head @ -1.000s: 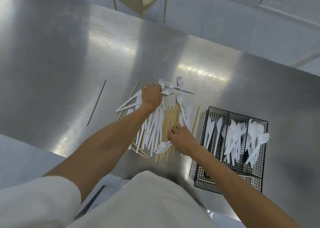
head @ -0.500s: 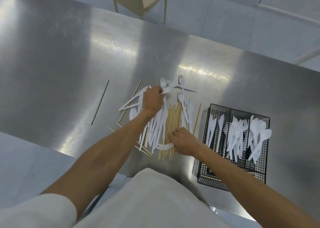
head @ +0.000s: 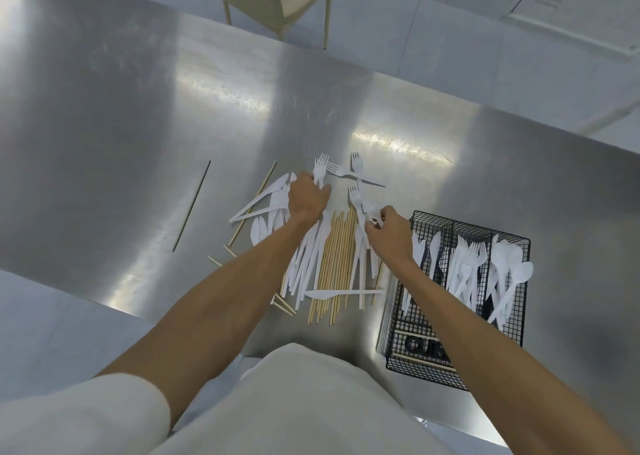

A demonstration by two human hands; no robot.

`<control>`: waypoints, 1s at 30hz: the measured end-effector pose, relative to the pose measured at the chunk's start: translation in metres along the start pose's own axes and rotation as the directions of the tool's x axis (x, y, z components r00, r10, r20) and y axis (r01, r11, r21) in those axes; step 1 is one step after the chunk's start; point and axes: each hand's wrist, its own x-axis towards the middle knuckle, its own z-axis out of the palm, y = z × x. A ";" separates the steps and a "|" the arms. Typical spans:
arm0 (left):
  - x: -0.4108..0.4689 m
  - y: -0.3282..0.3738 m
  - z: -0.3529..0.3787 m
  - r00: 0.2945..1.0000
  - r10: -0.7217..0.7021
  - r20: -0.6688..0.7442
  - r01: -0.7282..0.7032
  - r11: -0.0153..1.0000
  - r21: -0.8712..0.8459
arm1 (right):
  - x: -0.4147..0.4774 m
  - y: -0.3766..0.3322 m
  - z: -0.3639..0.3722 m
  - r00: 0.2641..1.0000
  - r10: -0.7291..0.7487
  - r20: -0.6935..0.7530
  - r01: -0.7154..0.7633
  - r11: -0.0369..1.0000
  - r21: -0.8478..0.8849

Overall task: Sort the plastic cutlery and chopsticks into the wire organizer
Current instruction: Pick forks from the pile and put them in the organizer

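Your right hand (head: 388,229) is at centre frame, on the right edge of the pile (head: 313,260) of white cutlery. Thumb and fingers pinch a fork (head: 371,212) near its head. Its handle runs down towards your wrist and I lose it there.

Your left hand (head: 307,198) sits knuckles-up on the upper left of the pile, fingers curled down into the plastic. Whether it grips anything, I can't tell. A second fork (head: 320,172) pokes out just past those fingertips, tines pointing to the top of the frame.

Between your two forearms lies a bundle of chopsticks (head: 334,264), side by side, running top to bottom. One knife (head: 341,293) lies crosswise over their lower ends. A few more sticks (head: 256,201) angle out from the pile's left side, and a lone dark stick (head: 192,205) lies well apart at left.

The organizer (head: 519,316) stands on the worktop (head: 104,108) just right of the pile, at right centre, and your right forearm crosses its left side. Knives (head: 433,246) stand in its left slot, forks (head: 467,260) in the middle and spoons (head: 509,264) on the right. In the cross slot nearest you, a couple of pale sticks (head: 420,361) lie flat.
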 end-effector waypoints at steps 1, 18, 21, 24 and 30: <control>0.001 0.004 0.003 1.000 -0.022 0.000 0.022 1.000 0.001 | 0.005 -0.001 0.003 1.000 0.017 -0.004 -0.017 1.000 -0.020; 0.020 0.019 0.025 0.965 -0.261 -0.030 0.258 0.963 -0.078 | 0.025 -0.013 0.025 0.981 0.096 0.170 -0.062 0.979 -0.196; 0.019 0.017 0.024 0.974 -0.224 -0.022 0.223 0.973 -0.060 | 0.021 -0.010 0.024 0.979 0.071 0.189 -0.035 0.981 -0.190; 0.020 0.020 0.018 0.974 -0.225 -0.025 0.223 0.973 -0.066 | 0.019 -0.006 0.019 0.981 0.014 0.194 0.023 0.982 -0.186; 0.017 0.020 0.013 0.975 -0.219 -0.042 0.211 0.966 -0.152 | 0.023 0.003 0.002 0.974 -0.022 0.224 0.033 0.998 -0.046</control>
